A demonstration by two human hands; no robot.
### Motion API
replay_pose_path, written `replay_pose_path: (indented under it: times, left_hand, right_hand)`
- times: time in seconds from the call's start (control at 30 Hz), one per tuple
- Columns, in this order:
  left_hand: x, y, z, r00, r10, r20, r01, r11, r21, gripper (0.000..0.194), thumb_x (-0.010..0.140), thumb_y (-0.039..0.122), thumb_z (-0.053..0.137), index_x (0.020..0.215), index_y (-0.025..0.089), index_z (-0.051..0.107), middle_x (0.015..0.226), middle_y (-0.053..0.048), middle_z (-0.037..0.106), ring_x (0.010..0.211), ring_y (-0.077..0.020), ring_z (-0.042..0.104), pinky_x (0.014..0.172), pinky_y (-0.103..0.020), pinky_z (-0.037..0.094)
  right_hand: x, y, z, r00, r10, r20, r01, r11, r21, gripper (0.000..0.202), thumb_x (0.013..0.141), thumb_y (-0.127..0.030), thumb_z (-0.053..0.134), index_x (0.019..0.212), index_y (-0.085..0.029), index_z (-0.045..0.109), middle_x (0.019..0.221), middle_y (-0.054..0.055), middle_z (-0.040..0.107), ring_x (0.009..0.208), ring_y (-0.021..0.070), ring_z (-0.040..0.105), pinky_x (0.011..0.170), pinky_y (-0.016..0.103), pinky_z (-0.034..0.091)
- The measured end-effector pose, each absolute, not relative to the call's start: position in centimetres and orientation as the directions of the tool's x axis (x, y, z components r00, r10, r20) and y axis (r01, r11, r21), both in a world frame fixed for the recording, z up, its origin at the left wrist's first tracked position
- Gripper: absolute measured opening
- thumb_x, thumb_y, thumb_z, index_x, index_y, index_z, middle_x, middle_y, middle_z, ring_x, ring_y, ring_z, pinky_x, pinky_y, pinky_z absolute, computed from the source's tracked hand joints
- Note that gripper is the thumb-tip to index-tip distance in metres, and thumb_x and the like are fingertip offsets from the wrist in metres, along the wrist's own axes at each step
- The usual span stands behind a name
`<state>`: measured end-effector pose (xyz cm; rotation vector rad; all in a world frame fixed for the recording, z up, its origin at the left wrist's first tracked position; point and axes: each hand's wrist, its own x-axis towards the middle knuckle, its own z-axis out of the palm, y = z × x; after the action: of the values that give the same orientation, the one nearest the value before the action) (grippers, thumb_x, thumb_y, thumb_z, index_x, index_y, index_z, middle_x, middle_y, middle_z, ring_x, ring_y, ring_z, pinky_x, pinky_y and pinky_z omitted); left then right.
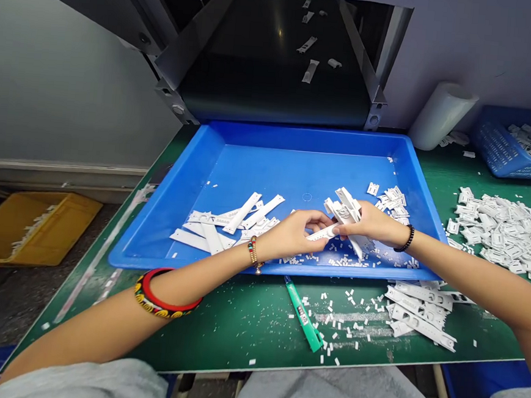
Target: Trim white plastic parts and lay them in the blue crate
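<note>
Over the tray, by its near edge, my left hand is pinching a white strip, my right hand gripping a white bundle. A marker is lying outside that edge.

- White strips, 8 o'clock: smooth matt plastic.
- Blue tray, centre: smooth plastic, faintly glossy.
- Belt, 12 o'clock: dark, smooth, softly shiny.
- Roll, 2 o'clock: glossy, plastic-looking film.
- Marker, 5 o'clock: glossy plastic.
- Table, 6 o'clock: smooth, scuffed finish.
- Sleeve, 7 o'clock: matt cloth.
</note>
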<state>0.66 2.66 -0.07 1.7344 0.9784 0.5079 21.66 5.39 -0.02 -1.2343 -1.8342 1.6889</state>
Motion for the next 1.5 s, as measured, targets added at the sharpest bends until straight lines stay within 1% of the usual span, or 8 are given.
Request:
replay_pose_path:
  times: [0.17, 0.5, 0.87, 1.0, 1.1, 1.23, 1.37, 1.5]
  left_hand:
    - [1.0, 2.7, -0.1, 0.546, 0.821, -0.166, 0.401, -0.082, 0.912, 0.025, 0.073, 0.028, 0.062, 0.092, 0.013, 0.065, 0.083, -0.006, 0.073, 0.074, -0.0154, 0.067, 0.071, -0.028, 0.056]
    - [1.3, 2.0, -0.5, 0.51, 0.856, -0.085, 0.382, -0.137, 0.914, 0.02, 0.071, 0.027, 0.057, 0.085, 0.014, 0.063, 0.074, -0.003, 0.067, 0.068, -0.0132, 0.06, 0.063, -0.025, 0.049]
    - [1.0, 2.5, 0.6, 0.587, 0.806, -0.077, 0.462, -0.256, 0.849, 0.046, 0.092, 0.053, 0.04, 0.07, 0.018, 0.061, 0.068, -0.001, 0.064, 0.065, -0.0156, 0.056, 0.064, -0.027, 0.044]
    - [0.3, 3.6, 0.4, 0.472, 0.882, -0.008, 0.426, -0.221, 0.877, 0.057, 0.094, 0.065, 0.032, 0.094, 0.02, 0.067, 0.095, -0.006, 0.072, 0.088, -0.0225, 0.064, 0.085, -0.033, 0.05]
    - [-0.3, 4.1, -0.1, 0.394, 0.919, 0.002, 0.347, -0.15, 0.926, 0.056, 0.093, 0.066, 0.034, 0.097, 0.02, 0.066, 0.097, -0.008, 0.07, 0.089, -0.023, 0.064, 0.088, -0.034, 0.051]
    - [-0.4, 3.9, -0.1, 0.395, 0.919, 0.009, 0.302, -0.14, 0.943, 0.056, 0.093, 0.067, 0.035, 0.096, 0.02, 0.065, 0.089, -0.009, 0.068, 0.086, -0.0228, 0.063, 0.086, -0.035, 0.052]
    - [0.3, 3.5, 0.4, 0.447, 0.895, 0.008, 0.342, -0.179, 0.923, 0.057, 0.094, 0.068, 0.032, 0.094, 0.02, 0.064, 0.085, -0.007, 0.066, 0.083, -0.0219, 0.062, 0.085, -0.036, 0.051]
    - [0.6, 3.4, 0.3, 0.481, 0.877, 0.0, 0.344, -0.188, 0.92, 0.057, 0.093, 0.068, 0.033, 0.094, 0.019, 0.064, 0.087, -0.007, 0.067, 0.082, -0.0208, 0.062, 0.083, -0.035, 0.052]
  right_hand:
    - [21.5, 5.3, -0.2, -0.536, 0.785, -0.311, 0.354, -0.126, -0.927, 0.04, 0.058, -0.045, 0.084, 0.073, -0.019, 0.058, 0.063, -0.002, 0.064, 0.062, 0.0144, 0.059, 0.063, 0.029, 0.048]
    - [21.5, 5.4, 0.0, -0.581, 0.759, -0.294, 0.326, -0.114, -0.939, 0.04, 0.061, -0.045, 0.084, 0.078, -0.017, 0.061, 0.064, -0.003, 0.063, 0.062, 0.0132, 0.057, 0.064, 0.028, 0.047]
    - [22.0, 6.5, 0.7, -0.571, 0.801, -0.181, 0.273, -0.023, -0.962, 0.045, 0.055, -0.043, 0.084, 0.085, -0.018, 0.062, 0.08, 0.0, 0.064, 0.075, 0.0157, 0.059, 0.074, 0.032, 0.05]
    - [24.7, 5.6, 4.2, -0.485, 0.874, 0.025, 0.322, 0.205, -0.924, 0.043, 0.062, -0.047, 0.081, 0.085, -0.019, 0.058, 0.086, 0.003, 0.062, 0.081, 0.0178, 0.059, 0.078, 0.035, 0.05]
    - [29.1, 2.0, 7.1, -0.39, 0.888, 0.244, 0.395, 0.4, -0.827, 0.041, 0.065, -0.045, 0.082, 0.084, -0.022, 0.054, 0.08, 0.001, 0.059, 0.076, 0.0176, 0.059, 0.074, 0.036, 0.051]
    - [35.8, -5.6, 6.6, -0.247, 0.939, 0.238, 0.328, 0.312, -0.892, 0.038, 0.069, -0.036, 0.082, 0.079, -0.027, 0.047, 0.066, -0.004, 0.054, 0.056, 0.0155, 0.055, 0.05, 0.03, 0.047]
    - [38.8, -11.7, 2.2, 0.072, 0.976, 0.207, 0.487, 0.147, -0.861, 0.03, 0.072, -0.025, 0.08, 0.085, -0.028, 0.053, 0.073, -0.002, 0.06, 0.062, 0.017, 0.059, 0.054, 0.03, 0.048]
    - [39.0, -13.9, -1.1, 0.231, 0.968, 0.099, 0.566, -0.05, -0.823, 0.029, 0.072, -0.033, 0.08, 0.085, -0.027, 0.055, 0.076, 0.0, 0.064, 0.06, 0.0183, 0.06, 0.055, 0.032, 0.05]
